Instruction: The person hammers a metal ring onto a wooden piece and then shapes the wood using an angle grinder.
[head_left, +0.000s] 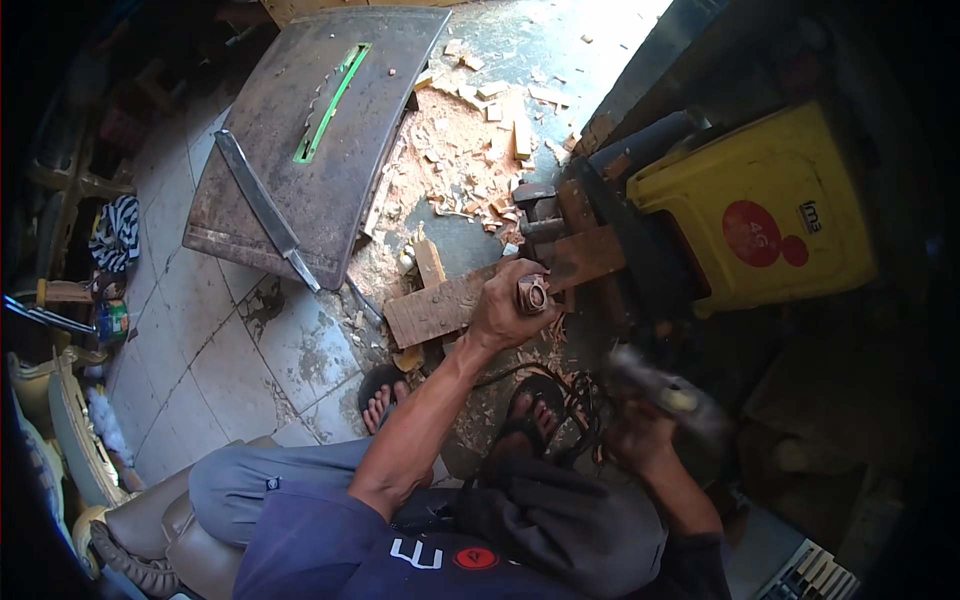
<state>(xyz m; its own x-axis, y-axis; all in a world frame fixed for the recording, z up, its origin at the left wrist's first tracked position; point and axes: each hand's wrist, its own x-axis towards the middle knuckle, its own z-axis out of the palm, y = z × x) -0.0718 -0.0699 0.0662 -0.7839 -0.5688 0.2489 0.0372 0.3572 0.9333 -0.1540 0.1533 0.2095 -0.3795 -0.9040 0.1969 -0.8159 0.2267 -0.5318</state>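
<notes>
My left hand [502, 308] is wrapped round an upright chisel [534, 293], its round, worn top end facing up. The chisel's lower part is hidden under the fist. Beneath that hand lies a brown wooden plank [425, 318], running from lower left to upper right. To the right and nearer my body, my right hand [642, 436] is closed round a hammer [690, 402]. Motion smears the hammer, and its head is apart from the chisel. A metal clamp or vise-like block [540, 212] sits just beyond the plank.
A dark saw table [300, 90] with a green-edged slot stands far left, a long flat metal bar [255, 195] on it. Wood chips and sawdust [470, 150] cover the floor beyond. A yellow bin [765, 215] stands right. Black cable [580, 400] lies near my sandalled feet.
</notes>
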